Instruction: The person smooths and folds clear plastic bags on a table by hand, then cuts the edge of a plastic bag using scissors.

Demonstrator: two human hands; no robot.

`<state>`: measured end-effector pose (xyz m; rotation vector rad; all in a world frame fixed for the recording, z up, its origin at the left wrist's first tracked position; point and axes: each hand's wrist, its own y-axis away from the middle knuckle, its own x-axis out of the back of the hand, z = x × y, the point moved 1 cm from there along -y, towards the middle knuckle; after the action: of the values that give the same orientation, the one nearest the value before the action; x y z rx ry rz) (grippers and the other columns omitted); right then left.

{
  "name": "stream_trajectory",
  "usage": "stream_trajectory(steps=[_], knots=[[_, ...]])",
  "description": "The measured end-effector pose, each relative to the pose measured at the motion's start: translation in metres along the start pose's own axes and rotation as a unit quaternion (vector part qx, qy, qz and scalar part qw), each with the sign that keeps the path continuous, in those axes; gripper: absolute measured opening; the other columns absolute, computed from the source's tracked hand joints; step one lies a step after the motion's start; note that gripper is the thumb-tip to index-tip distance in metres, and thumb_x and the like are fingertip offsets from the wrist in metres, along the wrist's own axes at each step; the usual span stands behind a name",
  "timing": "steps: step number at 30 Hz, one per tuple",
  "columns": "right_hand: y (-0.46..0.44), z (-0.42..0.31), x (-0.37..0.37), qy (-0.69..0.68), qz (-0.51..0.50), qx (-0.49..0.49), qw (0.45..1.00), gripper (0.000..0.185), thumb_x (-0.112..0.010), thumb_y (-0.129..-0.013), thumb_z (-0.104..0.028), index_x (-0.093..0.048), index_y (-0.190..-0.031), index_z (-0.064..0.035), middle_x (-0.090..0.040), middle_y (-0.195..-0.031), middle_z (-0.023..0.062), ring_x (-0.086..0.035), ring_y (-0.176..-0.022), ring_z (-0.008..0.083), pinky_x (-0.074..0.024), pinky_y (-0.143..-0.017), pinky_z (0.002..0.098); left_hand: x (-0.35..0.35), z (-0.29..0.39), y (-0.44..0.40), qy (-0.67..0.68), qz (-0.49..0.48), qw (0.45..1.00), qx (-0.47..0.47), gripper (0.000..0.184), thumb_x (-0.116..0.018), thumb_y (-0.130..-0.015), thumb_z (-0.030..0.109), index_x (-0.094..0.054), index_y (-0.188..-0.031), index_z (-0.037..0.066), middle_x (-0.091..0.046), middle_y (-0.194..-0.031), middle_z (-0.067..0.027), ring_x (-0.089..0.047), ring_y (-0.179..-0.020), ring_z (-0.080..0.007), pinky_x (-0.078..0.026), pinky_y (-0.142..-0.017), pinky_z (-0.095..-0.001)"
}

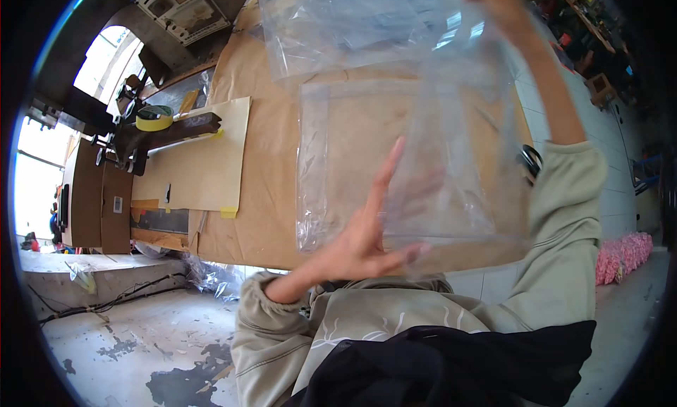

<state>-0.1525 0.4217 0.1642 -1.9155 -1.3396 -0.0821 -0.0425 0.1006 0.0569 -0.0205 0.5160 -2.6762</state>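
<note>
My left hand [370,231] is open, index finger stretched out and thumb apart, low over the work table. Some of its fingers show hazily through a clear plastic bag [451,132], which is smeared by motion. My right hand [497,5] is at the top right edge, blurred; the raised plastic runs up to it and it appears to grip the bag's upper end, though its fingertips are indistinct. Another clear plastic bag [314,139] lies flat on the brown paper under my left hand. A heap of clear plastic bags [345,30] lies at the far side of the table.
Brown paper [264,227] covers the table. To the left are a dark metal arm [183,127] with a yellow tape roll [154,118] on it, a cream board [204,167] and a cardboard box [84,195]. A pink bundle [624,257] sits on the floor at right.
</note>
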Motion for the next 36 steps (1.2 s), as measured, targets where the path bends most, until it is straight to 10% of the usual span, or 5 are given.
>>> stream_trajectory(steps=[4,11,16,28,36], knots=[[0.054,-0.03,-0.085,0.333,0.064,0.286,0.896,0.021,-0.055,-0.093,-0.021,-0.06,-0.103,-0.0025,-0.059,-0.088,0.0119,-0.059,-0.081,0.0275,-0.0482,-0.077,0.0348,-0.018,-0.006,0.03,0.156,0.16,0.971,0.085,0.081,-0.059,-0.088,0.001,-0.005,-0.148,0.006,-0.056,-0.116,-0.0232,-0.061,-0.106,-0.0296,-0.051,-0.091,-0.0411],[0.175,-0.143,-0.07,0.078,-0.319,-0.018,0.944,0.028,-0.065,-0.083,-0.021,-0.06,-0.106,-0.0047,-0.058,-0.101,0.0148,-0.058,-0.096,0.0315,-0.0465,-0.083,0.0394,-0.031,-0.023,0.047,0.141,0.268,0.95,0.077,0.058,-0.053,-0.093,0.004,-0.022,-0.141,0.0,-0.055,-0.118,-0.0218,-0.06,-0.108,-0.0281,-0.05,-0.092,-0.039],[0.242,-0.163,-0.078,0.163,-0.22,0.008,0.962,0.049,-0.071,-0.075,-0.02,-0.057,-0.118,0.0001,-0.058,-0.118,0.0132,-0.057,-0.107,0.0267,-0.0467,-0.085,0.0373,-0.036,-0.003,0.05,0.504,0.32,0.798,0.084,0.049,-0.05,-0.095,0.012,-0.03,-0.137,-0.002,-0.056,-0.117,-0.0202,-0.061,-0.104,-0.0279,-0.052,-0.087,-0.0385],[0.295,-0.156,-0.111,0.094,-0.088,0.115,0.985,0.026,-0.061,-0.075,-0.004,-0.066,-0.099,0.003,-0.065,-0.11,0.0133,-0.063,-0.097,0.0247,-0.0525,-0.078,0.0343,-0.025,0.006,0.109,0.133,0.398,0.896,0.146,0.045,-0.039,-0.098,0.008,-0.022,-0.14,0.0,-0.059,-0.113,-0.0273,-0.064,-0.099,-0.0322,-0.059,-0.077,-0.0366],[0.322,-0.101,0.049,-0.024,0.052,-0.242,0.968,0.018,-0.054,-0.087,-0.001,-0.067,-0.098,0.004,-0.067,-0.094,0.0181,-0.065,-0.092,0.0263,-0.0499,-0.08,0.0359,-0.012,0.0,0.133,-0.059,0.446,0.872,0.194,0.054,-0.043,-0.097,0.005,-0.018,-0.144,0.003,-0.061,-0.11,-0.0225,-0.067,-0.093,-0.0276,-0.059,-0.07,-0.0323]])
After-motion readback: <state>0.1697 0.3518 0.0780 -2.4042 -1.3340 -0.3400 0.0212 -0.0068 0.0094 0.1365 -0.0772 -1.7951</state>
